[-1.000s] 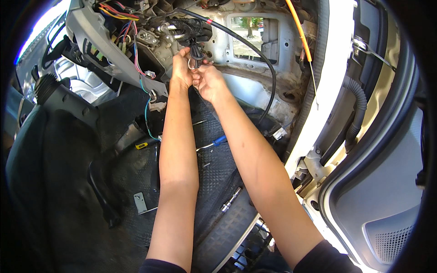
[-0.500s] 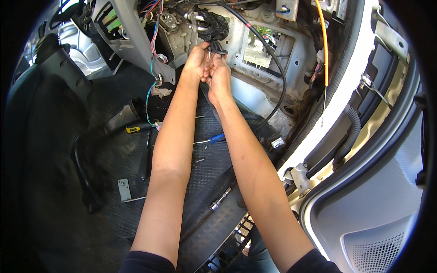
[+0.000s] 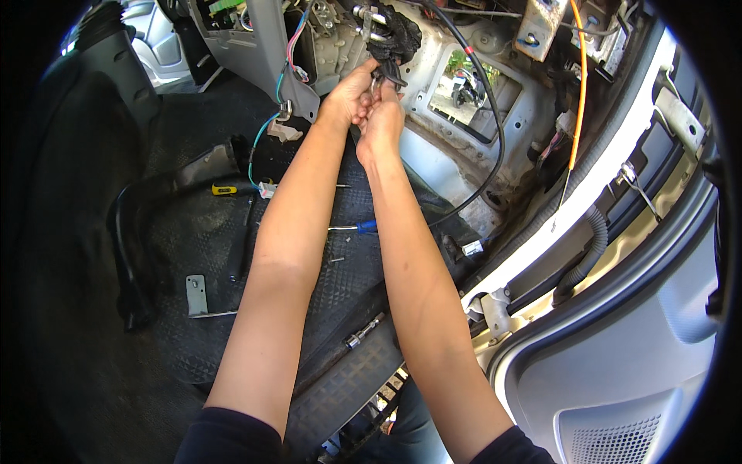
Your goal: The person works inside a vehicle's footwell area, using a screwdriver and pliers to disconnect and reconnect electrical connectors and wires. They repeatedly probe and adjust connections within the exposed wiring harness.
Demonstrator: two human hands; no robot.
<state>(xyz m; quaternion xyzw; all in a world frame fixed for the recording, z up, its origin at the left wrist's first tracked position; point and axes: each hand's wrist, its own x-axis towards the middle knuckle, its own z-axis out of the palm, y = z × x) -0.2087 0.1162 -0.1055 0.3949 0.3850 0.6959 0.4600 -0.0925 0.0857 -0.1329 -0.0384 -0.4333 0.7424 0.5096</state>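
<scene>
Textured black rubber mat [image 3: 348,286]: cross-hatched
Grimy pale metal panel [image 3: 433,158]: rectangular opening [image 3: 473,97]
Crinkled black wrapped bundle [image 3: 399,36]: tapering, left of opening
Left hand [image 3: 345,100]: fingers narrow, holding bundle's lower end
Right hand [image 3: 380,125]: fingertips pinching there too

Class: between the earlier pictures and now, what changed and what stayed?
The camera's view turned, so the orange cable shifted right and down in the picture, the metal bracket left and up. What looks like a motorbike now shows outside. Nothing was visibly grasped or released: the left hand and right hand stay at the black wrapped bundle.
</scene>
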